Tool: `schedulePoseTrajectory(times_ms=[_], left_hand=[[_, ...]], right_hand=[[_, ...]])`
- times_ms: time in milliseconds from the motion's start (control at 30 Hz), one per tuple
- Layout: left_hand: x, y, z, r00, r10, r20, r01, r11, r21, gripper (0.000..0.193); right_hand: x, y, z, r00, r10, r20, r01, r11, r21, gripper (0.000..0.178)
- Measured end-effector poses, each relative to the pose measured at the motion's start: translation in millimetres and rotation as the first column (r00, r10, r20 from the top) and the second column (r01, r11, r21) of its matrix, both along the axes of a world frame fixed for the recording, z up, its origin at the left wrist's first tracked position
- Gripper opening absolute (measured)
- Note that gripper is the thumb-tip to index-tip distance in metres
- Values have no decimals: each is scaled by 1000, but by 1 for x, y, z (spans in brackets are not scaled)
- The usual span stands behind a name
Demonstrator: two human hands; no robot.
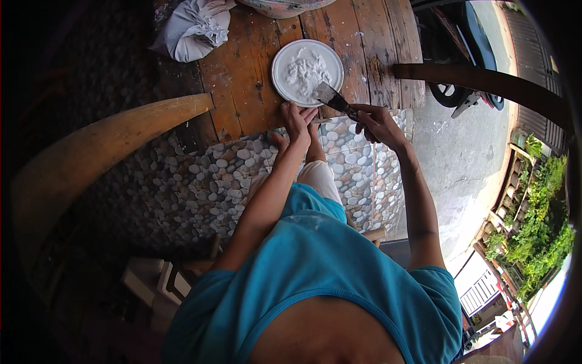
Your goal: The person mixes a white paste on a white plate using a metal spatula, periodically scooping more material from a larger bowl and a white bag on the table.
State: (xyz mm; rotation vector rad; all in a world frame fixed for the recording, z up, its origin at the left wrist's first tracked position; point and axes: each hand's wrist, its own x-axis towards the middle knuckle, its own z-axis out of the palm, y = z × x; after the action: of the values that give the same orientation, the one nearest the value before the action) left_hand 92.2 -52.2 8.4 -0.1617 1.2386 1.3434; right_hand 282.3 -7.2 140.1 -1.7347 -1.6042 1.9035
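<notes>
The right grip was closed on a scraper; the plate's near edge, with room leftward, was touched by the left grip, tightness unclear.

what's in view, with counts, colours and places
table: 1, brown, top centre
dish: 1, white, table's near edge
paste: 1 mass, white, on dish
putty knife: 1, grey-black, in right hand
bag: 1, white, table's far left
container: 1, multicoloured, top edge
curved wooden pieces: 2, brown, left and right
pebble-patterned floor: 1, grey-brown, below table
vehicle: 1, dark, upper right
plants: several, green, right
shirt: 1, teal, lower centre
left hand: 1, bare, dish's near rim
right hand: 1, bare, knife's handle
</notes>
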Motion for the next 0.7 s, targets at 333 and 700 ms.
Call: schedulePoseTrajectory(times_ms=[333,700], left_hand=[[0,1,0,1000,-8,11,8,1000,-8,34],[-1,-1,-1,1000,6,-4,-6,1000,-22,34]], right_hand=[[23,42,17,951,89,295,-106,993,42,33],[21,43,32,960,65,271,-103,986,129,31]])
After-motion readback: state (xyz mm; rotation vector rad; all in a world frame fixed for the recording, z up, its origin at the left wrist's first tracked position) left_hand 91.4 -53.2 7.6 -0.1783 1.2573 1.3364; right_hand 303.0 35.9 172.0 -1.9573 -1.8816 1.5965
